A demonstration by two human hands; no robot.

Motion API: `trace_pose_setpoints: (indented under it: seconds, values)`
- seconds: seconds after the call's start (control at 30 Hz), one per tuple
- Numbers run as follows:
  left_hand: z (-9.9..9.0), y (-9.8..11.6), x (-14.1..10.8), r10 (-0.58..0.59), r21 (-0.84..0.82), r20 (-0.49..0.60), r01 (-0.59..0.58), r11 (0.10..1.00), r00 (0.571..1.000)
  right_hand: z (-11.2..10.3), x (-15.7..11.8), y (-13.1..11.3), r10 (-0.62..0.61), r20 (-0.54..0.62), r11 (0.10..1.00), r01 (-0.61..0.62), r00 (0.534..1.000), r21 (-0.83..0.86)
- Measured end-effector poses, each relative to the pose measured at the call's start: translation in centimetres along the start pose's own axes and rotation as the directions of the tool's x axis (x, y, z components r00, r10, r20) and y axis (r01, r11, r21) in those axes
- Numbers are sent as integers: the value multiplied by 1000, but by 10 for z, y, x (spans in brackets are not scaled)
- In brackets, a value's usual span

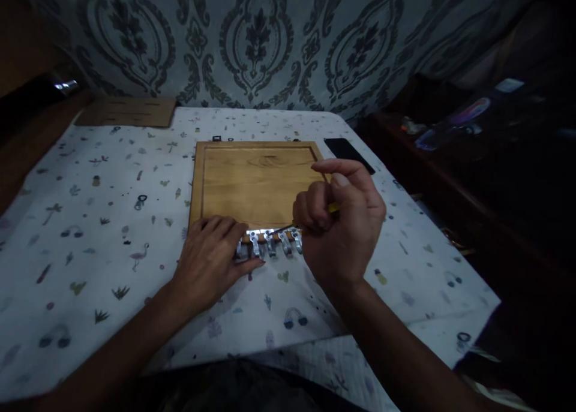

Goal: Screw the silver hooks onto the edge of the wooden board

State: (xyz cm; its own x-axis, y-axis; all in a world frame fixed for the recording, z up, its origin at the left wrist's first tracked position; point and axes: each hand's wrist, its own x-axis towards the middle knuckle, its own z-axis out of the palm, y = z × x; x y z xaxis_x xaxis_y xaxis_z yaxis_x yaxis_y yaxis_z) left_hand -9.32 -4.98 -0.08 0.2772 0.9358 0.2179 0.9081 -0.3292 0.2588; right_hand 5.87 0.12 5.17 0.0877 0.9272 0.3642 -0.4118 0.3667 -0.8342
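Observation:
A framed wooden panel (252,184) lies flat on the table. Along its near edge runs a metal hook rail (260,232) with several silver hooks hanging toward me. My left hand (211,250) grips the rail's left end against the panel, fingers on top and thumb stretched below the hooks. In my right hand (344,214), closed with the index finger raised and bent, is a screwdriver (333,207) with a yellow handle. Its thin shaft points left, and the tip reaches the rail near a middle hook. My palm and fingers hide most of the handle.
A printed white cloth (112,220) covers the table. Beyond the panel's right corner lies a black phone (348,154). A flat piece of cardboard (128,111) rests at the back left. To the right, off the table, a plastic bottle (468,118) lies in dim light.

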Motion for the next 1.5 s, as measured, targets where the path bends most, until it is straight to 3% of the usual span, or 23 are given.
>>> trace_pose_setpoints:
  seconds: [0.3, 1.07, 1.3, 1.5]
  values:
    - [-2, 3, 1, -9, 4, 26, 9, 1000, 1000, 14, -1, 11, 30, 142, 999, -35, 989, 31]
    - [-3, 3, 1, -13, 4, 54, 13, 1000, 998, 17, -2, 15, 62, 156, 997, -53, 986, -61]
    - [-2, 3, 1, -4, -5, 37, 4, 1000, 999, 15, 0, 17, 115, 310, 993, -116, 944, -15]
    - [-1, 5, 1, -16, 22, 57, 14, 1000, 998, 24, -18, 23, -18, 195, 995, 37, 981, -95]
